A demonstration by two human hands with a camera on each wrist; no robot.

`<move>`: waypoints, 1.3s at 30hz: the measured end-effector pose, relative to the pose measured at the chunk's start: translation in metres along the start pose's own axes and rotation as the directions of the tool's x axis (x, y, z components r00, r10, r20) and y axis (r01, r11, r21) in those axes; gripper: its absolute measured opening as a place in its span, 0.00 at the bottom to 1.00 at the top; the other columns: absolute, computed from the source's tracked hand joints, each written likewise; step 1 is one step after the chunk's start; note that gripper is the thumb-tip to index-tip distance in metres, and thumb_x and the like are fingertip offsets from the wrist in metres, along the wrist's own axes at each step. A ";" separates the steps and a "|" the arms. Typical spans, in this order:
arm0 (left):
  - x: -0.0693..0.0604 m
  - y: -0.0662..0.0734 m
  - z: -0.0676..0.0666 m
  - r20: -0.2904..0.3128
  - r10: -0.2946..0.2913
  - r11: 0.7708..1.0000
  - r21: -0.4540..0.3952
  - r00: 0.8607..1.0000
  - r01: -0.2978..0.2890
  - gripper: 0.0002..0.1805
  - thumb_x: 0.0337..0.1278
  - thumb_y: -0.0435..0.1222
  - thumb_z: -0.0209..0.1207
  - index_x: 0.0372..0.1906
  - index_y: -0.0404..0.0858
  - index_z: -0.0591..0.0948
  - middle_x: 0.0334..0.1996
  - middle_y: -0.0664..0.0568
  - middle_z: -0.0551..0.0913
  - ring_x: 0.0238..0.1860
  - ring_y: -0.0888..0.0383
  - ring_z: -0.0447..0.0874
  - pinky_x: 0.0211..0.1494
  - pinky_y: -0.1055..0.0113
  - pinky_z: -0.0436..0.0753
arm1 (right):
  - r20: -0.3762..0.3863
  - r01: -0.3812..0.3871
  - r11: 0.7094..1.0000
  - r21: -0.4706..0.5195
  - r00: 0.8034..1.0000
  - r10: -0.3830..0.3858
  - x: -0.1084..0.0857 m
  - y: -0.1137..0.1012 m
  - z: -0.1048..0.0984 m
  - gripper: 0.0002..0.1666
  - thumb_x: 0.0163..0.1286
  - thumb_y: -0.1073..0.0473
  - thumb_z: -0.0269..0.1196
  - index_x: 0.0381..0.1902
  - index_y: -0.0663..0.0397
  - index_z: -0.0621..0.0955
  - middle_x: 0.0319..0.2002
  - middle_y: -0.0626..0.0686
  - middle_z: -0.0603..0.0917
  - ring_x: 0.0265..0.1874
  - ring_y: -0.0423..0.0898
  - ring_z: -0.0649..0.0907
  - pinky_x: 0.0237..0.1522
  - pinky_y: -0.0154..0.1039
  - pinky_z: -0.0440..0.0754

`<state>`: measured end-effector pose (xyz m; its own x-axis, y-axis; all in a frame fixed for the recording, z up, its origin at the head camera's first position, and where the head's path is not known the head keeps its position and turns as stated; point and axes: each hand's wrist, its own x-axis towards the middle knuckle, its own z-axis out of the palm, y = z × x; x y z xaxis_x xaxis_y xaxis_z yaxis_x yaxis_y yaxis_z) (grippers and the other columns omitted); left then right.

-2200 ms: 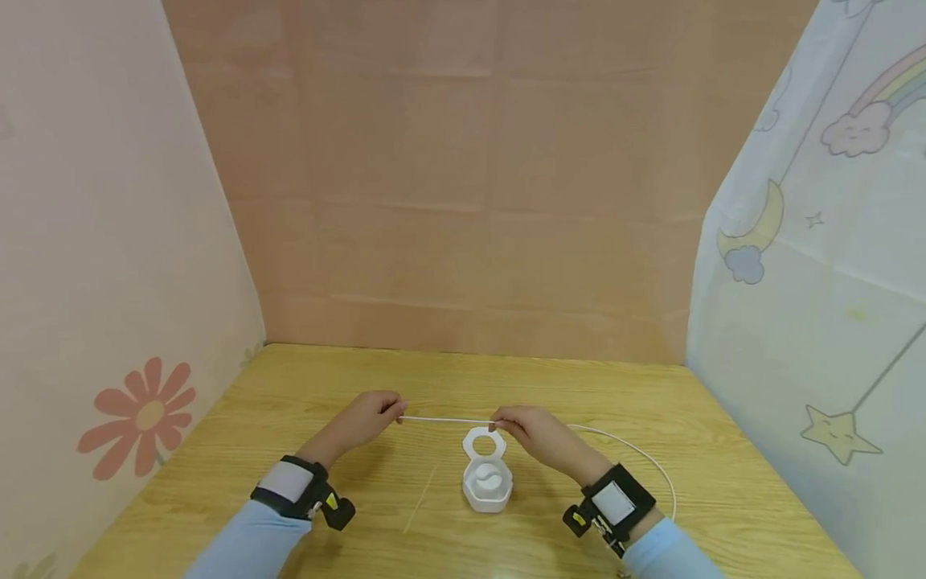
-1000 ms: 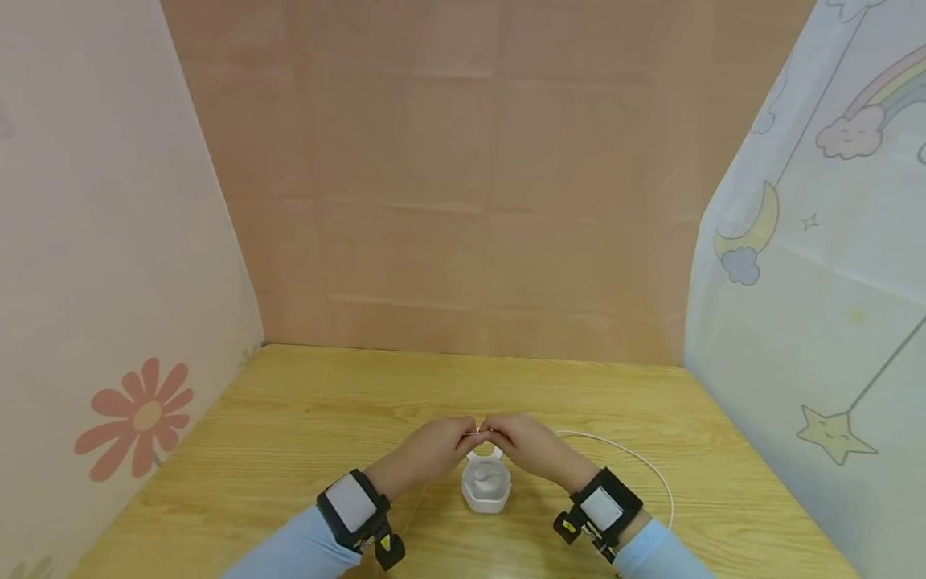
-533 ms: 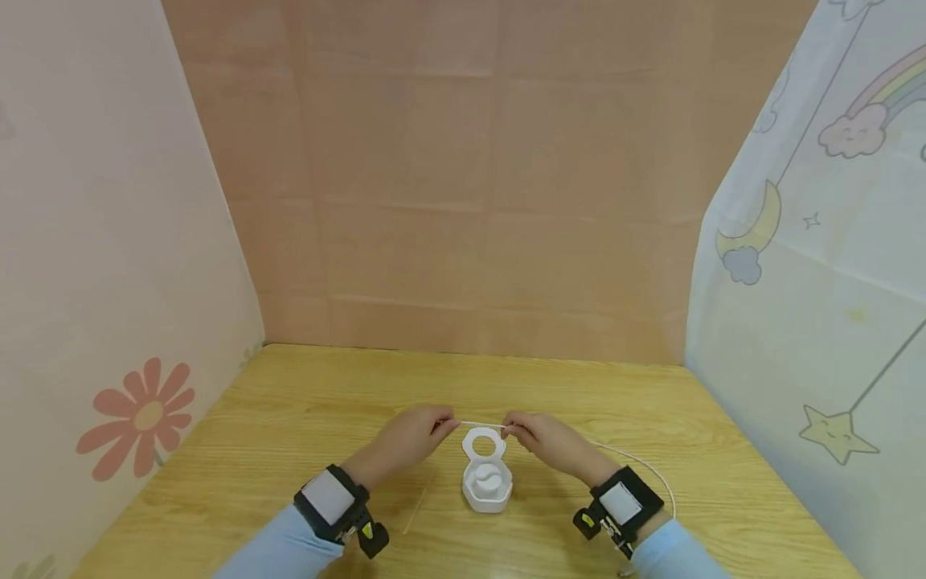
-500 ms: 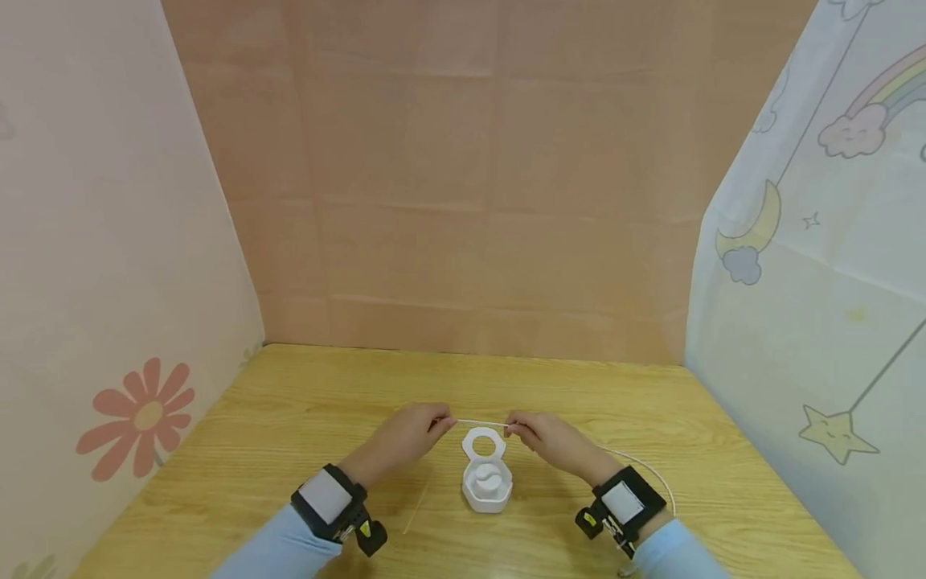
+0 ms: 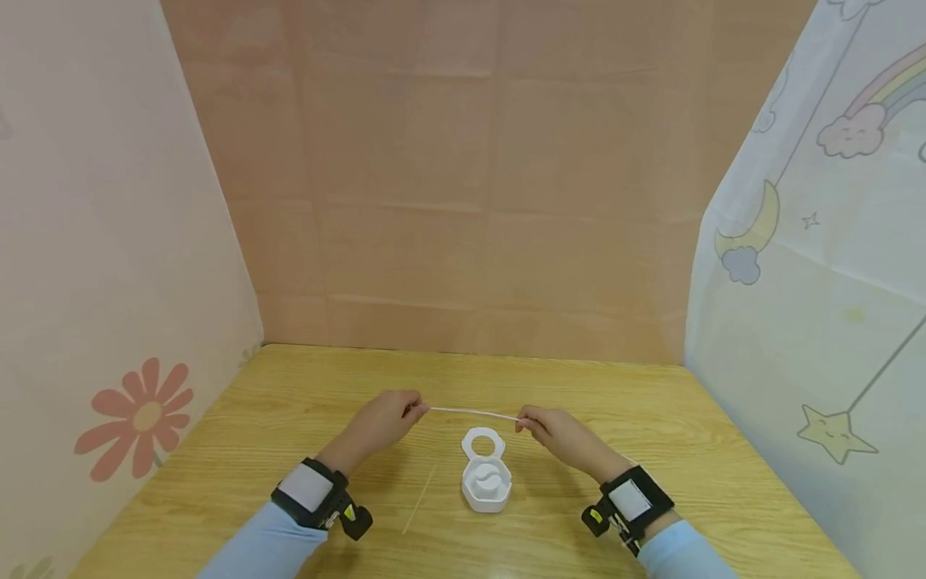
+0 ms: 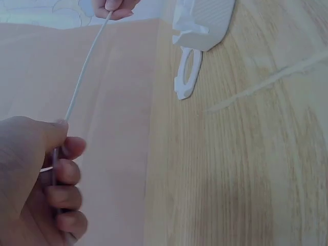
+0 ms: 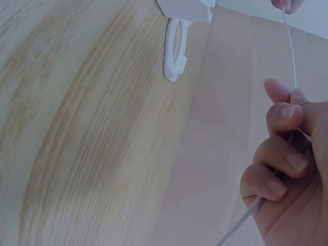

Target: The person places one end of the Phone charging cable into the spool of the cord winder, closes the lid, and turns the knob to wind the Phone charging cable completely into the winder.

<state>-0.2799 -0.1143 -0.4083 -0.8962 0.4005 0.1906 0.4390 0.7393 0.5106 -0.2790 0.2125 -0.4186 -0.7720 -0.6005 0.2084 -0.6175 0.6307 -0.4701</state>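
A thin white cable runs above the table between my two hands, almost straight. My left hand pinches one part of it between thumb and forefinger. In the left wrist view the cable passes down behind the curled fingers. My right hand grips it further along, and in the right wrist view the cable comes out below the curled fingers. Nearer me than the cable stands a small white hexagonal case. Its ring-shaped lid is folded back, and a round core with an S-shaped groove sits inside.
The wooden table bears a pale thin streak left of the case. A brown sheet hangs at the back, with printed cloths at the sides. Most of the cable's far part is hidden by my right arm.
My hands were close together a second ago and have drawn apart. The left has gone left and away from me, the right slightly right, so the cable span is longer. The case stays put.
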 end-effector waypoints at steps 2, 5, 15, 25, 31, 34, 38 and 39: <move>0.000 -0.003 0.003 0.027 -0.016 1.000 0.022 1.000 0.015 0.13 0.71 0.43 0.52 0.29 0.43 0.77 0.17 0.59 0.66 0.18 0.65 0.63 0.21 0.72 0.62 | -0.002 -0.001 1.000 -0.007 1.000 0.001 0.000 -0.002 0.000 0.10 0.77 0.57 0.50 0.42 0.50 0.78 0.31 0.51 0.81 0.21 0.32 0.65 0.27 0.31 0.69; 0.001 -0.006 0.007 0.043 -0.032 0.998 0.063 0.999 0.029 0.10 0.70 0.42 0.53 0.34 0.41 0.79 0.20 0.56 0.71 0.22 0.62 0.69 0.25 0.69 0.68 | -0.002 0.000 1.000 -0.017 1.000 0.000 0.001 -0.004 0.001 0.10 0.77 0.57 0.49 0.42 0.51 0.78 0.32 0.52 0.81 0.21 0.32 0.65 0.27 0.31 0.69; 0.005 0.023 0.028 0.009 0.054 0.984 0.169 0.999 -0.055 0.28 0.65 0.40 0.58 0.66 0.33 0.68 0.61 0.38 0.73 0.62 0.43 0.73 0.61 0.51 0.74 | -0.016 0.023 0.998 -0.063 1.000 -0.024 0.007 -0.015 0.006 0.11 0.77 0.57 0.50 0.42 0.51 0.79 0.34 0.48 0.82 0.25 0.33 0.70 0.30 0.32 0.72; 0.012 0.070 0.044 0.092 0.267 0.948 0.152 0.959 -0.278 0.15 0.69 0.41 0.54 0.53 0.38 0.74 0.32 0.55 0.79 0.28 0.64 0.77 0.29 0.73 0.75 | -0.002 0.110 0.990 -0.088 0.994 -0.111 0.019 -0.039 0.011 0.10 0.76 0.57 0.51 0.43 0.50 0.79 0.36 0.46 0.85 0.29 0.32 0.75 0.32 0.31 0.77; 0.012 0.064 0.043 0.132 0.213 0.973 0.058 0.968 -0.222 0.13 0.74 0.44 0.46 0.34 0.44 0.76 0.19 0.62 0.67 0.18 0.68 0.61 0.22 0.75 0.62 | 0.034 0.105 0.993 -0.056 0.994 -0.103 0.019 -0.042 0.011 0.10 0.76 0.56 0.51 0.39 0.48 0.79 0.32 0.42 0.81 0.25 0.32 0.71 0.31 0.30 0.73; 0.012 0.060 0.041 0.133 0.209 0.974 0.064 0.969 -0.218 0.15 0.75 0.43 0.45 0.30 0.45 0.74 0.18 0.62 0.66 0.17 0.68 0.60 0.22 0.75 0.61 | 0.056 0.097 0.995 -0.016 0.994 -0.096 0.017 -0.037 0.011 0.12 0.77 0.54 0.49 0.38 0.49 0.79 0.30 0.42 0.80 0.24 0.32 0.70 0.31 0.30 0.73; 0.011 0.055 0.036 0.120 0.190 0.978 0.068 0.974 -0.199 0.15 0.74 0.43 0.47 0.27 0.46 0.73 0.18 0.62 0.66 0.18 0.68 0.61 0.22 0.74 0.62 | 0.100 0.069 0.998 -0.002 0.993 -0.069 0.014 -0.021 0.012 0.14 0.78 0.54 0.47 0.38 0.50 0.78 0.28 0.46 0.78 0.23 0.32 0.69 0.29 0.31 0.71; 0.011 0.053 0.035 0.113 0.186 0.979 0.066 0.976 -0.195 0.15 0.74 0.43 0.47 0.27 0.46 0.74 0.18 0.62 0.66 0.18 0.68 0.61 0.23 0.74 0.63 | 0.113 0.060 0.998 -0.008 0.992 -0.058 0.013 -0.016 0.011 0.14 0.78 0.54 0.46 0.38 0.50 0.78 0.28 0.47 0.78 0.23 0.32 0.69 0.29 0.31 0.71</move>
<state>-0.2645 -0.0517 -0.4081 -0.7856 0.5901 0.1861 0.6082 0.6812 0.4075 -0.2773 0.1892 -0.4177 -0.7128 -0.6878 0.1374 -0.6636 0.5978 -0.4497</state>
